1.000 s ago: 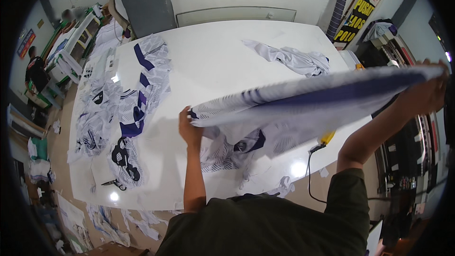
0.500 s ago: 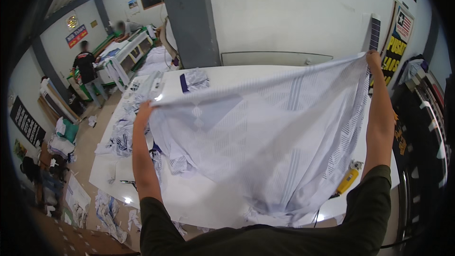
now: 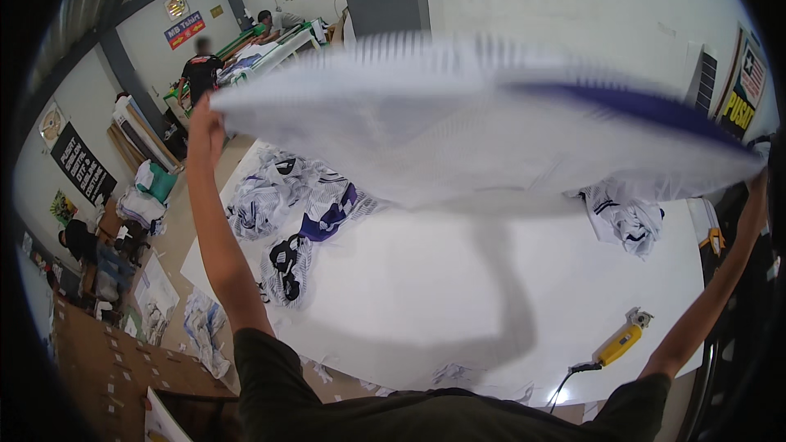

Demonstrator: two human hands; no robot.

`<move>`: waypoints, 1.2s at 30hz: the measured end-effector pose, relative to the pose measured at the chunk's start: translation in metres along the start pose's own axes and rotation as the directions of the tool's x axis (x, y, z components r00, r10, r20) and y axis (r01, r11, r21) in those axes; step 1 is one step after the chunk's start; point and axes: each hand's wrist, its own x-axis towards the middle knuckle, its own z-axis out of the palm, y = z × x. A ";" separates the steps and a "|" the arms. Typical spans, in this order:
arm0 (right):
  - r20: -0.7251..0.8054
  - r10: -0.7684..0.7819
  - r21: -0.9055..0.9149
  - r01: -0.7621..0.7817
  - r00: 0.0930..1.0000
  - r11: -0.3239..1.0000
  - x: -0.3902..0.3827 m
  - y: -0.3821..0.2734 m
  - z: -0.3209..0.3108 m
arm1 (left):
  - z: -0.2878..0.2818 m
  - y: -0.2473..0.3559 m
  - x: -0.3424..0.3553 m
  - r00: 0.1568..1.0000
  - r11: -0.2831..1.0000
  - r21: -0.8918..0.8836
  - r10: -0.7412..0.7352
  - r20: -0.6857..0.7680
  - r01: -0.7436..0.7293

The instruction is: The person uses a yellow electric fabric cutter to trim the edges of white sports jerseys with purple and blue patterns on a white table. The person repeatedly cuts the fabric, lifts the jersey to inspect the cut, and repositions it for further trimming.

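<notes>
A large white fabric sheet [image 3: 385, 143] with grey stripes and a dark purple band billows above the table, blurred by motion. My left hand [image 3: 206, 124] pinches its left corner, raised with the arm stretched forward. At the far right my right hand [image 3: 761, 170] grips the opposite corner; its fingers are partly lost in the dark rim. Below lies the white table [image 3: 409, 303], with the sheet's shadow across it. An electric fabric cutter [image 3: 620, 346] with a yellow body rests near the right front, its cord running off the front edge.
Crumpled patterned fabric pieces [image 3: 274, 196] heap up on the table's left. Another fabric bundle [image 3: 626, 217] lies at the right back. A yellow-handled tool [image 3: 715, 241] sits by the right edge. Scraps [image 3: 205, 331] litter the floor at left. A person [image 3: 202, 69] stands in the background.
The sheet has swung up from hanging before me to billowing over the far table. Both hands have spread wider, the left up and left, the right lower and outward. The view has shifted too.
</notes>
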 end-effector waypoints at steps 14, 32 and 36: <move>0.989 -0.087 0.040 -0.349 -0.121 0.936 -0.318 -0.085 0.017 | -0.154 -0.278 -0.322 0.854 0.069 0.995 -0.519 -0.029 0.076; 0.494 0.835 -0.650 -0.535 0.242 0.540 -0.394 0.215 0.211 | 0.132 -0.327 -0.470 0.614 0.079 0.981 -0.787 -0.048 0.177; 0.524 0.733 -0.421 -0.616 0.434 0.666 -0.415 0.288 0.251 | 0.147 -0.344 -0.460 0.520 -0.007 0.968 -0.843 -0.140 0.251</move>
